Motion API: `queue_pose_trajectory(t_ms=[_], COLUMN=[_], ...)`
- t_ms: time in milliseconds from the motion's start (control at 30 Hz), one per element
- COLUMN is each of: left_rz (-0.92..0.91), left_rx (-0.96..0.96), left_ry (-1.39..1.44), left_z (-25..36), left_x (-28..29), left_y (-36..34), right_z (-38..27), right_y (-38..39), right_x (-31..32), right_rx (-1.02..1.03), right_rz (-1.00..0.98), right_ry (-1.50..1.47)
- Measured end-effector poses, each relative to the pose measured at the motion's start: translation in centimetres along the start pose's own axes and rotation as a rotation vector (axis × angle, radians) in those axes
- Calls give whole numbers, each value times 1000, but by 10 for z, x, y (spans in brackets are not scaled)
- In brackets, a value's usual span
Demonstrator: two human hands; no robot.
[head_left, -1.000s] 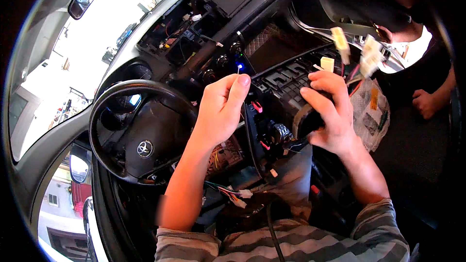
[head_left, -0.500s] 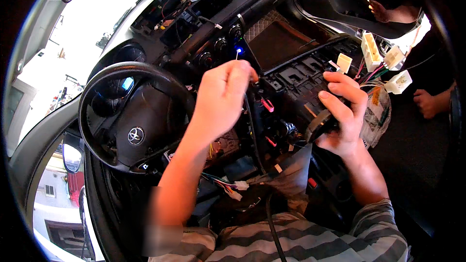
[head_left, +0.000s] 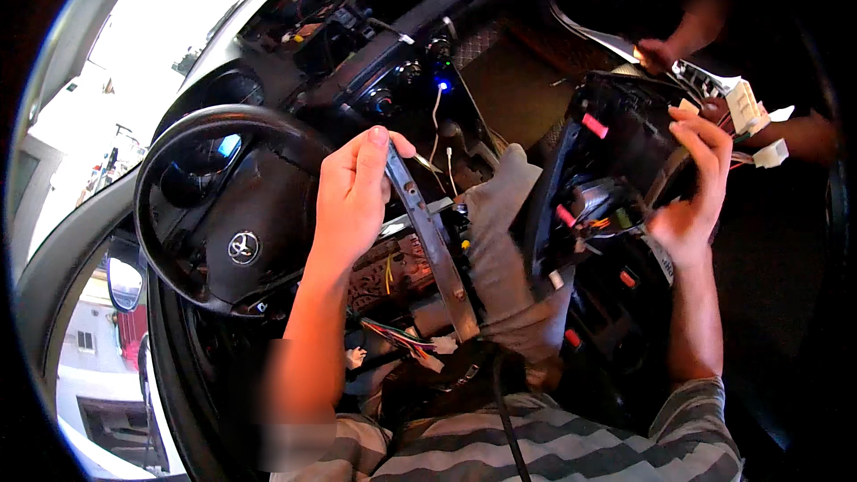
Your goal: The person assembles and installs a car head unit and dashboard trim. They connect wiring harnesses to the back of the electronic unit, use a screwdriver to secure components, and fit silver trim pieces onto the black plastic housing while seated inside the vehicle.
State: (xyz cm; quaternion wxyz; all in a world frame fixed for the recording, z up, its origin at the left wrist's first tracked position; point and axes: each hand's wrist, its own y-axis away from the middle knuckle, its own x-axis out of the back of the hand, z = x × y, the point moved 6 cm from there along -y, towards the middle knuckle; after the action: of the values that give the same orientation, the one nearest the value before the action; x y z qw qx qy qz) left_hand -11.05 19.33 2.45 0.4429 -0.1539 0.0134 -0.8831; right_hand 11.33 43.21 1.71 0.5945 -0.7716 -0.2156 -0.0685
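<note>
My left hand (head_left: 355,192) is closed on the upper end of a long, narrow dark strip (head_left: 428,236), which slants down toward my lap. My right hand (head_left: 694,192) grips the right side of a bulky black dashboard panel (head_left: 558,187), its thumb near the underside and its fingers over the edge. Two pink-red tabs and some wiring show on that panel. White and cream plugs (head_left: 745,109) on wires lie beyond my right fingers, beside another person's hand (head_left: 659,55).
The steering wheel (head_left: 239,214) stands at the left. A lit blue light (head_left: 444,86) with a pale cable is on the stripped dashboard. Loose coloured wires with white plugs (head_left: 430,357) lie by my lap. A dark cable (head_left: 504,402) crosses my striped shirt.
The black panel has shifted right and tilted in my right hand. My left hand has moved left and down and now holds the strip. The other person's hands have come in to the plugs.
</note>
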Motion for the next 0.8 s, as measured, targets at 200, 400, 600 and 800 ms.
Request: queue_pose_trajectory(t_ms=[200,400,600,800], left_rz=[98,391,570,518], left_rx=[-28,-72,-134,-91], left_ry=[39,-65,84,191], left_z=[15,45,52,47], left_x=[27,70,118,112], left_y=[10,41,73,71], right_z=[53,136,189,242], right_y=[-34,22,33,54], right_x=[-33,-66,-91,-126], right_rx=[-166,-227,-363,-362], right_rz=[-275,-536,-686,-827], right_ry=[95,207,253,427])
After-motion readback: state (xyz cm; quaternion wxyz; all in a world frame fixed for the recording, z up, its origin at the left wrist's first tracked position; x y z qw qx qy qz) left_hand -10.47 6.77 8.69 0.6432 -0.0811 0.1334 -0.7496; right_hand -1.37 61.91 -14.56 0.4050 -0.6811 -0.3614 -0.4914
